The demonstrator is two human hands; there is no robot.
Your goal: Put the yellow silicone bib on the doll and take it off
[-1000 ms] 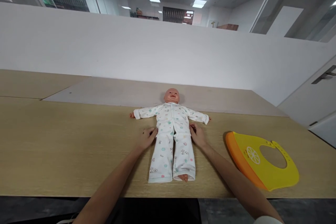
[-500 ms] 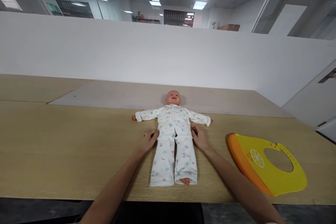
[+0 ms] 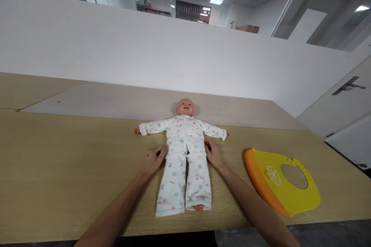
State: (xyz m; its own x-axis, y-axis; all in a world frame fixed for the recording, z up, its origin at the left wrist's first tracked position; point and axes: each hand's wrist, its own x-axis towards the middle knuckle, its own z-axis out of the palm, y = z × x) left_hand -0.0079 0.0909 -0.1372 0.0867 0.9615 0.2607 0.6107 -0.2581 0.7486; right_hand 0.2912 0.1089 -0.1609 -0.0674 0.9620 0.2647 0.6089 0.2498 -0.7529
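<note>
Hardly shifted, both arms stay stretched forward, left hand [image 3: 153, 159] and right hand [image 3: 213, 154] flanking the doll [image 3: 182, 142] at its waist, fingers touching cloth; a pinch cannot be told. It lies face-up on the surface [image 3: 72, 162].

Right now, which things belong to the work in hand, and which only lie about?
In hand: doll in white pyjamas, left hand and right hand touching its waist.
Lying about: yellow bib, apart on the table.
</note>
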